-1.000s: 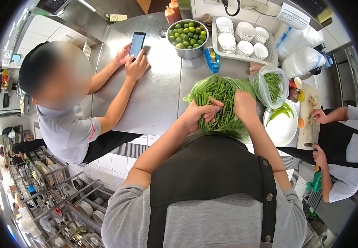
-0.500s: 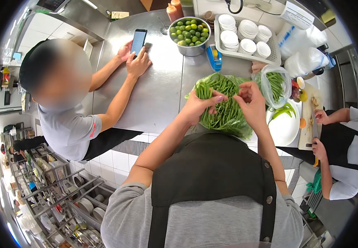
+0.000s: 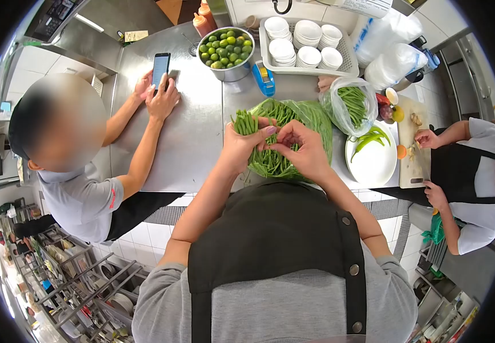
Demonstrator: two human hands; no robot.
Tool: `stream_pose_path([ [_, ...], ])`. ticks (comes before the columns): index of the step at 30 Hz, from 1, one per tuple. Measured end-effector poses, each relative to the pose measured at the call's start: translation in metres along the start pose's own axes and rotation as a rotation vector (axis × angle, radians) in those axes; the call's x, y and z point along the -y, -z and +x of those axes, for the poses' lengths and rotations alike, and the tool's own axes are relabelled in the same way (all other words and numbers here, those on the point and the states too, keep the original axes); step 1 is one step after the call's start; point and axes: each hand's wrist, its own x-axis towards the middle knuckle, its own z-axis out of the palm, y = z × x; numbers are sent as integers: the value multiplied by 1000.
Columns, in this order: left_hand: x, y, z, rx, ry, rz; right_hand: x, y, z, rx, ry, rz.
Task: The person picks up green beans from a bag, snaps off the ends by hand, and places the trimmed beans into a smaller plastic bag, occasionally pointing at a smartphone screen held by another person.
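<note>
My left hand [image 3: 240, 150] grips a bunch of green beans [image 3: 245, 122], stalk ends sticking up past my fingers. My right hand [image 3: 300, 150] meets it fingertip to fingertip and pinches at the same bunch. Both hands hover over a big heap of green beans [image 3: 293, 117] lying on a plastic bag on the steel counter [image 3: 196, 131]. My grey sleeves and black apron fill the lower frame.
A clear bag of beans [image 3: 351, 107] and a white plate with green chillies [image 3: 372, 154] lie to the right. A bowl of limes [image 3: 227, 50], a blue tape dispenser [image 3: 265, 80] and a tray of white bowls [image 3: 307, 46] stand behind. A person on the left holds a phone [image 3: 160, 68]; another on the right works at a cutting board [image 3: 412, 148].
My left hand lifted a bunch of beans out of the heap. My right hand left the heap and came across to join the left at the bunch. The camera view shifted left.
</note>
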Motion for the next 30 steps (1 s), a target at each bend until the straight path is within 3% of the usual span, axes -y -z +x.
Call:
stream_pose_path([
  [3, 3, 3, -1, -7, 8, -26, 5, 7, 6, 38, -20, 11],
  [6, -3, 5, -4, 74, 58, -26, 7, 9, 19, -12, -61, 277],
  [9, -5, 7, -8, 156, 153, 22, 20, 11, 29, 36, -80, 251],
  [12, -6, 6, -13, 157, 207, -69, 14, 15, 35, 184, -131, 400],
  [15, -8, 3, -16, 88, 307, -174, 6, 8, 37, 137, -96, 385],
  [18, 1, 3, -13, 29, 368, -278, 13, 0, 33, -59, 225, -214],
  [21, 4, -4, -16, -16, 335, -160, -15, 1, 40, -220, 408, -491],
  [22, 6, -8, -17, -41, 310, -154, -20, 4, 40, -229, 325, -480],
  [26, 5, -1, -12, -56, 256, -175, -26, 28, 30, 226, -227, -773],
  [29, -1, 1, -7, -158, 156, -285, -40, 25, 13, 337, -381, -22],
  [30, 0, 6, -4, -163, 106, -287, -32, 23, 10, 404, -320, 185],
])
